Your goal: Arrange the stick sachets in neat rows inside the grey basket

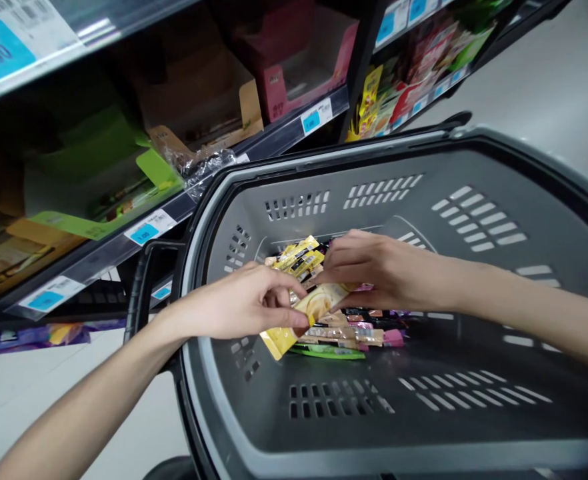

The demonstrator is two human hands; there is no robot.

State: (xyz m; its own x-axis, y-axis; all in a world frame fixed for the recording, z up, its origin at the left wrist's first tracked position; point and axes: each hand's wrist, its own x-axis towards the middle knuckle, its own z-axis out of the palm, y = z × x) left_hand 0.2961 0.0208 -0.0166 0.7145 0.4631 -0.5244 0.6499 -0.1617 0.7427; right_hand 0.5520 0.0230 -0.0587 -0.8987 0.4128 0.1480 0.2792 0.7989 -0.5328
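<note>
1 flat, glossy yellow packet (321, 304) slanted over the slotted plastic basket (539, 187); the left hand (251, 303) pinched its lower part, the right hand (374, 267) its upper end.

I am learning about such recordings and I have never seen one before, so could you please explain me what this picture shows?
There is no machine here: the picture comes from one camera worn on a person's head, looking forward and down at two bare hands. Below them is a grey basket with slotted walls. Inside lies a loose pile of small packets, some yellow, some pinkish, with a green packet near the edge. The left hand pinches one yellow packet; the right hand is at its other end, where its grip is partly hidden. Behind the basket are shop shelves with open boxes, such as a pink box, and price labels.
</note>
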